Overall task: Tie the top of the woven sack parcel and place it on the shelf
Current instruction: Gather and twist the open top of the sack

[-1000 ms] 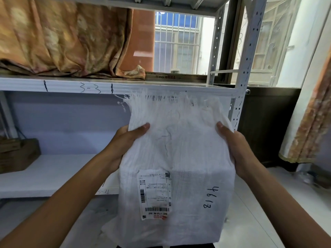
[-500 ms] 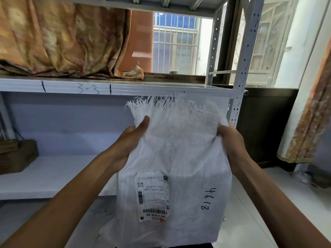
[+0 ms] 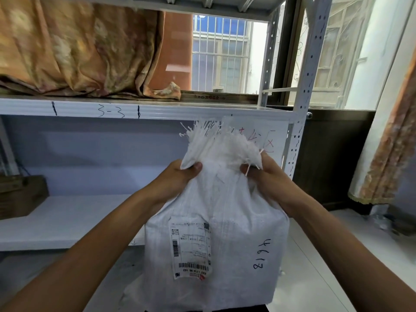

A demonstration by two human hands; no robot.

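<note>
Both hands — left, right — clutch the woven sack parcel's frayed, bunched white top.

sack bottom cut off, label print too small

— Where are the hands?
— Both are raised at the gathered neck of the woven sack parcel. The left hand grips that neck's left side, thumb on the near face, fingers curled behind it.
— And the other?
— The right hand clenches the neck's right side, knuckles toward the camera.
— The arms?
— Both bare forearms rise from the lower corners and converge on the neck, wrists nearly straight.
</note>
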